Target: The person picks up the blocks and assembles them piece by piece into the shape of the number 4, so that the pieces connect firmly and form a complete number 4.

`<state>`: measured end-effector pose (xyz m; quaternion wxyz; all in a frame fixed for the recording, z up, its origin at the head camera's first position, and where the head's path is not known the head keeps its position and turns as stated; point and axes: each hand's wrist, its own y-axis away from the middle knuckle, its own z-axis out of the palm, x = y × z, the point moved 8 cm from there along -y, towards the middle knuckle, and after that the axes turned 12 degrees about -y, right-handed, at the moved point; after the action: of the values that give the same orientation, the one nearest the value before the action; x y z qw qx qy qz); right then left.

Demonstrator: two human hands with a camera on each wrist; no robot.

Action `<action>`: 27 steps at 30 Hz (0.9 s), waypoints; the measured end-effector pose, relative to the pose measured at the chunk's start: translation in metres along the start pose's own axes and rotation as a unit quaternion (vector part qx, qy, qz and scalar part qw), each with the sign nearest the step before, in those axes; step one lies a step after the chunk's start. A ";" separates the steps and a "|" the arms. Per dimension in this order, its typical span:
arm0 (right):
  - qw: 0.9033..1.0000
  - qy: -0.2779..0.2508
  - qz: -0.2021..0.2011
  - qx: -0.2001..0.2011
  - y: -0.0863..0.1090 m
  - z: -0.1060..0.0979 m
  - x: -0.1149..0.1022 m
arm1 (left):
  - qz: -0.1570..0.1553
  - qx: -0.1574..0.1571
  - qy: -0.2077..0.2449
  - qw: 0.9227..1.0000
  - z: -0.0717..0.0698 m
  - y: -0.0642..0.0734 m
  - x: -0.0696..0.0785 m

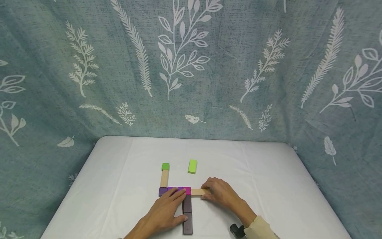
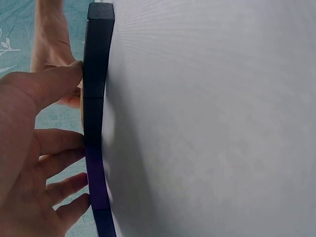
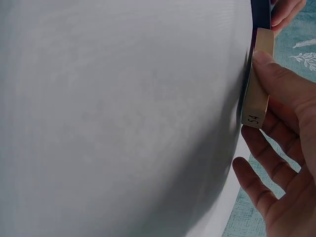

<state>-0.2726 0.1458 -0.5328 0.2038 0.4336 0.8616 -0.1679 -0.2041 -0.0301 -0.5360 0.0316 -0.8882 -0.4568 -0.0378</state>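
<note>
Flat blocks lie joined on the white table. My left hand [image 1: 165,212] rests over them with straight, spread fingers; its fingertips touch the purple block [image 1: 173,188] and its thumb touches the lower dark grey block [image 1: 188,227]. A magenta block [image 1: 187,190] sits at the corner, above another dark grey block [image 1: 187,203]. My right hand [image 1: 222,192] pinches a tan wooden block [image 1: 195,192] that extends right from the magenta one. In the right wrist view, this wooden block [image 3: 256,94] shows a dark printed mark near one end, with the thumb along its side.
At the row's left end is a dark purple block [image 1: 162,191]. A second tan block [image 1: 164,178] runs back from it to a green block [image 1: 165,166]. One lime block [image 1: 192,166] lies apart, farther back. Patterned teal fabric [image 1: 221,83] hangs behind the table [image 1: 119,166].
</note>
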 end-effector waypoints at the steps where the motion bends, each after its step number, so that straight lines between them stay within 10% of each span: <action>1: 1.000 -0.001 0.000 0.000 0.000 0.000 0.000 | 0.000 0.000 0.000 1.000 0.000 0.000 0.000; 27: 1.000 0.006 0.009 -0.008 -0.001 0.004 0.000 | 0.010 0.018 0.002 1.000 -0.002 0.000 0.001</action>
<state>-0.2728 0.1431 -0.5355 0.2037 0.4411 0.8598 -0.1569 -0.2034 -0.0297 -0.5342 0.0489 -0.8920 -0.4483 -0.0306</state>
